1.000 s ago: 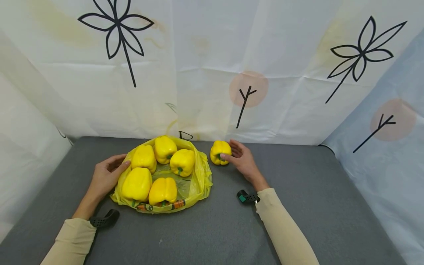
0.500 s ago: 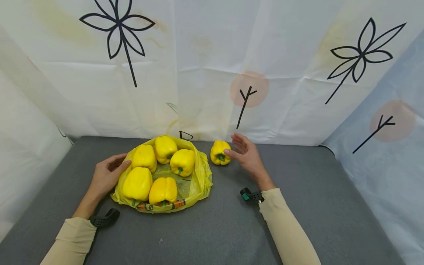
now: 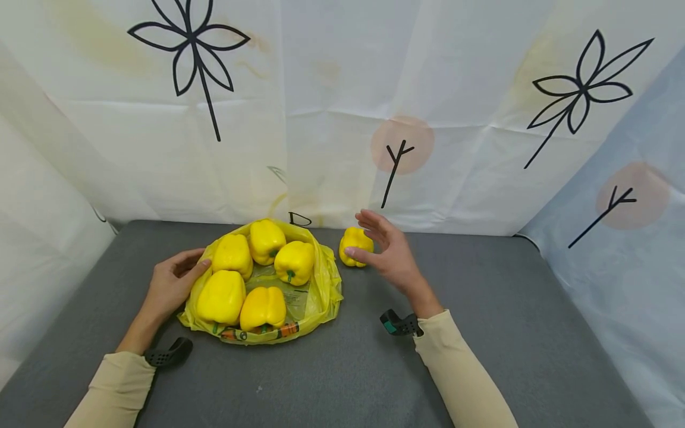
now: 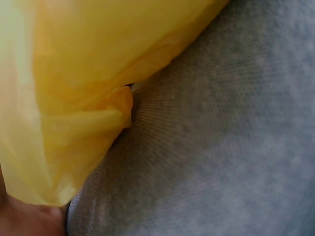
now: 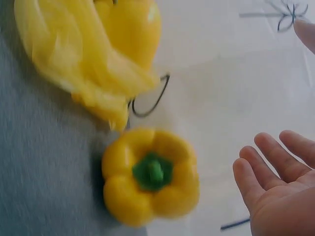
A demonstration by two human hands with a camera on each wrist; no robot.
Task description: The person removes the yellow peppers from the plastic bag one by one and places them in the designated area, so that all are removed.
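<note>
A yellow plastic bag [image 3: 327, 288], its rim rolled down, lies on the grey table with several yellow bell peppers [image 3: 220, 297] inside. My left hand [image 3: 168, 288] holds the bag's left rim, thumb over the edge; in the left wrist view the bag [image 4: 93, 59] hides most of that hand. Right of the bag, one loose bell pepper [image 3: 350, 241] stands by the table's back edge. My right hand [image 3: 393, 255] hovers beside and partly over it, fingers extended and holding nothing. In the right wrist view that pepper's green stem [image 5: 155, 171] faces the camera, apart from the fingers.
A white cloth backdrop [image 3: 332, 83] with printed leaf drawings rises right behind the grey table [image 3: 321, 386]. Similar cloth hangs at both sides. Black straps [image 3: 170, 353] are on both wrists.
The right hand drew back right from the loose pepper, then came left and slightly up over it with its fingers straighter. Left hand, bag and peppers stay in place.
</note>
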